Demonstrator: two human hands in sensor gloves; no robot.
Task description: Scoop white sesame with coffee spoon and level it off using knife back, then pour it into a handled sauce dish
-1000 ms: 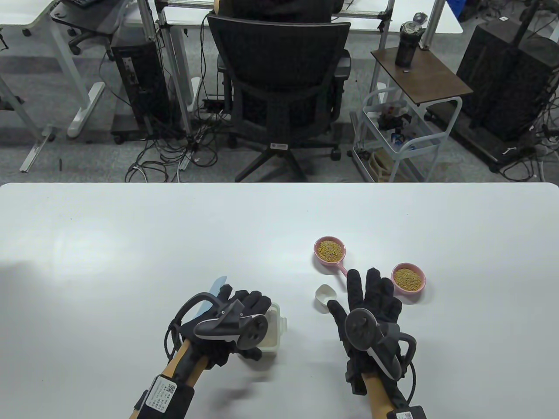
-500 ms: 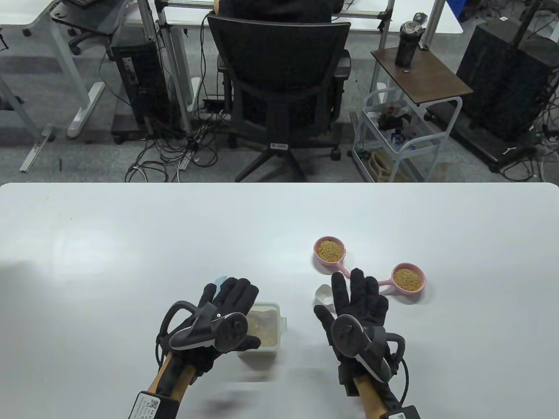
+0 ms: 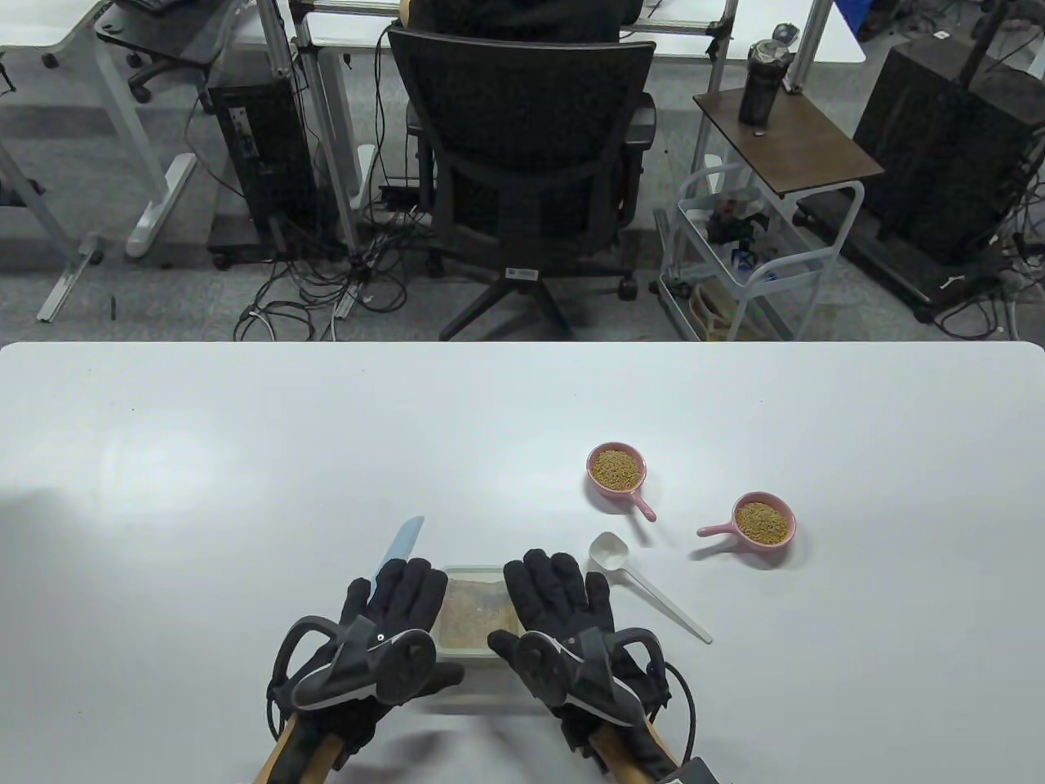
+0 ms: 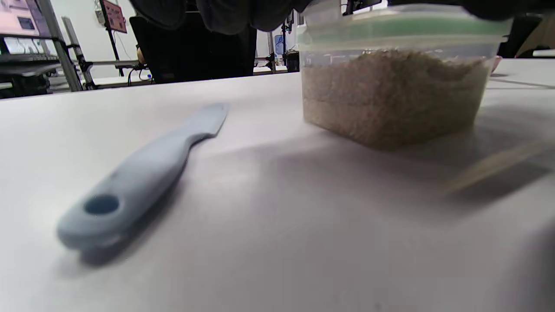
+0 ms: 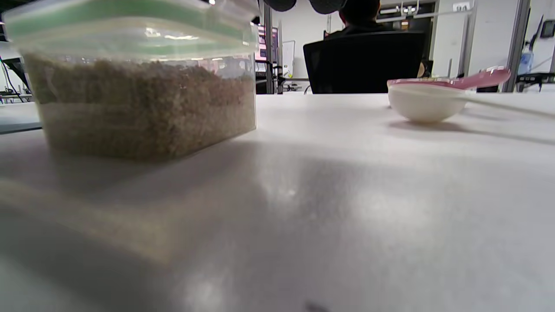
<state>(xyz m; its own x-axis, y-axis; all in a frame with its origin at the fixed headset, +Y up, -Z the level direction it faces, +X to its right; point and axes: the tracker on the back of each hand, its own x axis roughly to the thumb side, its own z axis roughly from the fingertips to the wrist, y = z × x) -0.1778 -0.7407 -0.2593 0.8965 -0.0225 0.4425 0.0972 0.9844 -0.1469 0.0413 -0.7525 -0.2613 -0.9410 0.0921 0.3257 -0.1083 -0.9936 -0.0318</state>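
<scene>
The scooping has not begun; judging by the layout, this is the set-up step, with both hands steadying the sesame container at the near edge of the tabletop (image 3: 245, 425).

Going left to right: the pale blue knife (image 3: 398, 549) lies flat on the tabletop, its blade pointing far and a little right, its handle hidden in the table view under the left hand (image 3: 384, 621). That hand sits at the container's left side with its fingers (image 3: 408, 584) stretched forward; whether they touch the wall cannot be told. The clear container (image 3: 476, 608) stands between the hands, a green band round its rim, filled most of the way with fine beige sesame whose surface looks uneven. Whether a lid is on it cannot be told for certain. The right hand (image 3: 563, 629) flanks its right side, fingers (image 3: 543, 584) likewise extended and holding nothing. Just right of it lies the white coffee spoon (image 3: 645, 581), empty bowl at the far-left end, thin handle running near-right. Farther right stand two pink handled sauce dishes (image 3: 618, 471) (image 3: 763, 521), each already holding yellowish grain.

The next move likely calls for the right hand to reach right for the spoon handle, and for the left to keep the container from sliding or go for the knife.
</scene>
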